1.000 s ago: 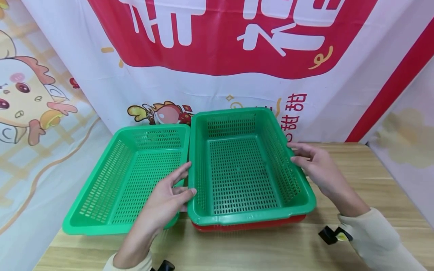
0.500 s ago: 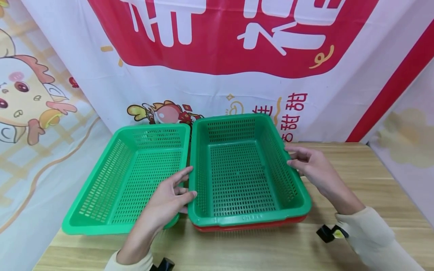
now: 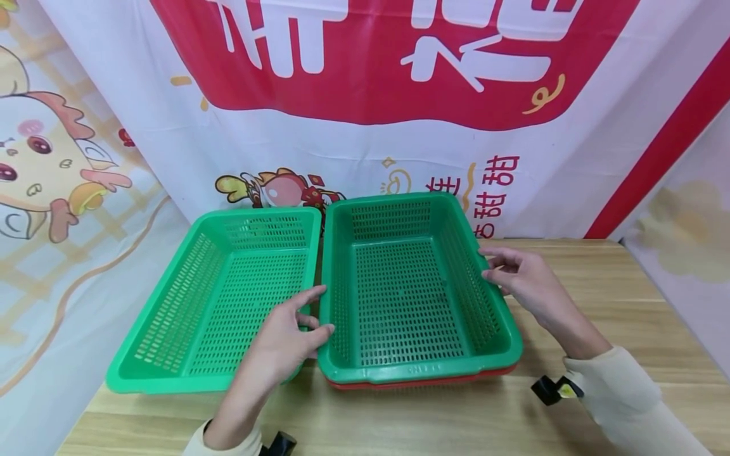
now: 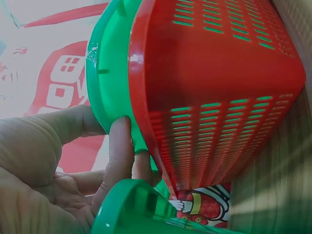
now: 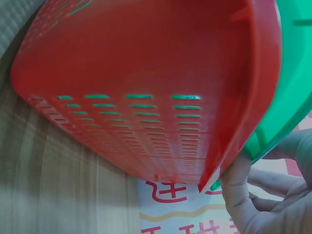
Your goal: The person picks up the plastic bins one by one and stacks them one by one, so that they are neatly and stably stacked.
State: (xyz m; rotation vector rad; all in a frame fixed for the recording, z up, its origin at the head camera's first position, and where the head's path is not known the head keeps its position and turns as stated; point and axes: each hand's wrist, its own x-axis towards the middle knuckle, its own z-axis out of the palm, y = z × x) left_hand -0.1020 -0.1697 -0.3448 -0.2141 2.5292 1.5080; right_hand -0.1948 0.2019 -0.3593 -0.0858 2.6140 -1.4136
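A dark green perforated plastic basket [image 3: 402, 297] sits nested inside a red basket [image 4: 195, 63] on the table. Only a thin strip of the red rim shows below the green one in the head view. My left hand [image 3: 276, 339] holds the green basket's left rim, thumb above and fingertips tucked beneath its lip. On the opposite side, my right hand [image 3: 527, 282] pinches the right rim between thumb and fingers. Both wrist views show the red basket's slotted wall, with a gap of green between the two rims.
A lighter green basket [image 3: 251, 304] stands close on the left, beside my left hand. Bare wooden tabletop [image 3: 621, 304] lies to the right. A printed cloth [image 3: 365, 145] hangs behind, with more cloth on both sides.
The dark green basket has sunk lower into the red one, its right and far rims coming down and the visible red strip thinning. Both hands moved slightly with it.
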